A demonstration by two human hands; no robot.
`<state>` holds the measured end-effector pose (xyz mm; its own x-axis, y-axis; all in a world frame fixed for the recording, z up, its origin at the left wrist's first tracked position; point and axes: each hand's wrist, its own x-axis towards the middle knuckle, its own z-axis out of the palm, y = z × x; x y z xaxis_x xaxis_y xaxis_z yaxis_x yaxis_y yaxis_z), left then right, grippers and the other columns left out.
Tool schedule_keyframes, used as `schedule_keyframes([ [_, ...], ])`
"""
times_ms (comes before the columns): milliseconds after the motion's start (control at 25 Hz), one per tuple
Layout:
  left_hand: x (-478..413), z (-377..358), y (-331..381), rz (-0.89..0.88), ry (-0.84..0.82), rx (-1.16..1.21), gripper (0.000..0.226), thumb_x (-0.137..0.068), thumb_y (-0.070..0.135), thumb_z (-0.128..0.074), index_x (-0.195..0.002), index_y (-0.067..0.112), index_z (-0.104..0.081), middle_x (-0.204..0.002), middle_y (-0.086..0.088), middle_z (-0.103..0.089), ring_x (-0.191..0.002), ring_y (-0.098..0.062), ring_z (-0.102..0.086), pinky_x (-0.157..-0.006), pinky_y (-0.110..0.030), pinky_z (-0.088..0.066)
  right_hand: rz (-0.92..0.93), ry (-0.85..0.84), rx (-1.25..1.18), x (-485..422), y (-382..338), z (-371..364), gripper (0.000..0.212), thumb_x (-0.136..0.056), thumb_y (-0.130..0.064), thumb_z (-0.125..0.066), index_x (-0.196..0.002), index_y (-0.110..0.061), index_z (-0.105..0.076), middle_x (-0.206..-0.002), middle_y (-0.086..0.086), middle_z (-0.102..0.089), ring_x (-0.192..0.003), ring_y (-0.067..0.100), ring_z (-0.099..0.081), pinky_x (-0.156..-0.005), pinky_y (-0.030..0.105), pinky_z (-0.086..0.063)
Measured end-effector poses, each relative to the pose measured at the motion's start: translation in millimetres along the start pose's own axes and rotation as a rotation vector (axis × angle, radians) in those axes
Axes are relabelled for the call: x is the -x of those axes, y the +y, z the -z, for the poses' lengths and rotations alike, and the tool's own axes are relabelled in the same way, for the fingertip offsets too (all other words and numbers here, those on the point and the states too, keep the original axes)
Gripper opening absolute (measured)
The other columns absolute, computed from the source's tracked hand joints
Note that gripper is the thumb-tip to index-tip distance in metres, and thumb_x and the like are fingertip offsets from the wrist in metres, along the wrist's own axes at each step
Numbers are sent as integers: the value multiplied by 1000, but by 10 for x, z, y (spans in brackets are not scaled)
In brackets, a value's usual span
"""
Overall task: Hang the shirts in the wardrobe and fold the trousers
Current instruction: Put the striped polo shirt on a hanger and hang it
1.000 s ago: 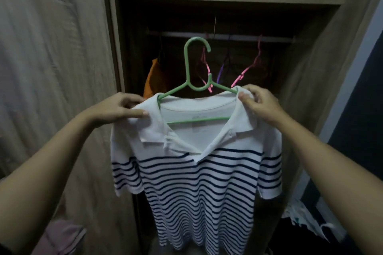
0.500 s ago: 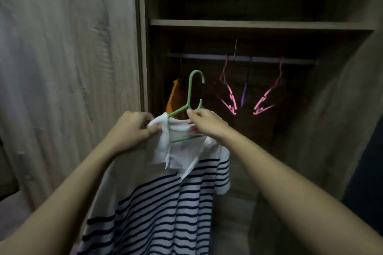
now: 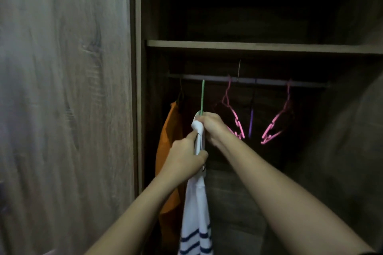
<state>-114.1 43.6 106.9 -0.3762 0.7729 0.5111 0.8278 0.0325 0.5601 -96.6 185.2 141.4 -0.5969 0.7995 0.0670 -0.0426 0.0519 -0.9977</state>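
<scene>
So from the head view we've got the striped shirt (image 3: 196,209) turned edge-on to us, hanging as a narrow strip with its long axis straight up and down, white up top and navy stripes down near the bottom of the frame. It sits on the green hanger (image 3: 202,97), whose stem points straight up toward the wardrobe rail (image 3: 248,80); the tip is right at the rail, but we can't tell if it's actually hooked on, too dark. Our right hand (image 3: 211,128) is clenched around the top of the shirt where the hanger stem comes out, so the stem sticks up above the fist and all the fabric drops below it. Our left hand (image 3: 184,157) is lower and a bit nearer to us, pinching the bunched collar edge, with the rest of the shirt hanging down under it between our forearms. Just left of the shirt hangs an orange garment (image 3: 167,151); to the right are pink hangers (image 3: 273,126) and a purple one (image 3: 251,122), all inside the open wardrobe (image 3: 248,45).
</scene>
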Motion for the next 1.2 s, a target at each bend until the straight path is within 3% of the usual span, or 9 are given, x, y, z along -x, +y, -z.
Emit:
schedule_keyframes([
  [120,-336,-105,-23,6,48,102,62,-87,16,-57,-144,17,-34,-84,-1,-64,-59,-3,-57,-48,-5,-41,34,-52,73,-323,-204,40,24,-94,-12,-48,-114,-3,-58,-94,14,-59,-76,19,-56,-66,28,-47],
  [280,-825,-162,-41,3,125,116,56,-87,14,-56,-140,15,-39,-76,-4,-64,-51,-4,-53,-44,-7,-38,107,-103,184,-710,-444,72,22,-94,-10,-46,-109,1,-58,-88,13,-57,-68,15,-54,-58,24,-44],
  [440,-1193,-244,-136,32,135,120,61,-87,15,-56,-144,15,-35,-72,-1,-62,-47,0,-53,-42,-7,-37,89,-89,334,-1083,-552,127,36,-86,-5,-50,-121,3,-53,-87,12,-59,-65,14,-56,-43,18,-43],
  [600,-1297,-420,-277,65,81,59,67,-87,17,-57,-148,17,-28,-85,-2,-65,-56,-2,-54,-47,-5,-40,67,-107,577,-1280,-444,149,28,-87,-1,-51,-112,7,-59,-104,18,-62,-84,24,-55,-66,28,-44],
  [800,-1283,-623,-335,86,25,31,74,-88,20,-58,-151,15,-18,-74,10,-55,-56,0,-54,-46,-4,-39,95,-121,637,-1339,-337,190,28,-89,-1,-52,-113,9,-60,-118,26,-61,-94,29,-60,-57,24,-42],
  [880,-1291,-570,-288,72,36,14,70,-91,26,-58,-150,15,-21,-82,7,-59,-57,2,-54,-48,-4,-40,139,-128,765,-1325,-396,203,29,-89,-5,-52,-115,7,-59,-118,25,-61,-96,28,-59,-65,27,-47],
  [1000,-1153,-432,-261,82,187,64,57,-95,27,-52,-146,14,-30,-75,11,-58,-50,4,-56,-45,-6,-39,407,74,880,-1195,-416,231,30,-93,-10,-46,-119,1,-56,-119,20,-60,-109,32,-57,-79,27,-43],
  [1120,-858,-274,-351,92,359,152,46,-97,21,-49,-142,15,-40,-66,13,-57,-47,10,-54,-44,-5,-37,727,126,550,-825,-319,169,31,-93,-6,-43,-122,-5,-56,-120,13,-61,-109,14,-57,-80,9,-37],
  [1200,-618,-151,-460,94,450,154,42,-97,19,-49,-139,14,-46,-86,7,-69,-65,16,-57,-57,1,-38,850,103,418,-566,-136,35,27,-93,-6,-45,-115,-8,-60,-113,9,-65,-100,2,-57,-82,6,-41],
])
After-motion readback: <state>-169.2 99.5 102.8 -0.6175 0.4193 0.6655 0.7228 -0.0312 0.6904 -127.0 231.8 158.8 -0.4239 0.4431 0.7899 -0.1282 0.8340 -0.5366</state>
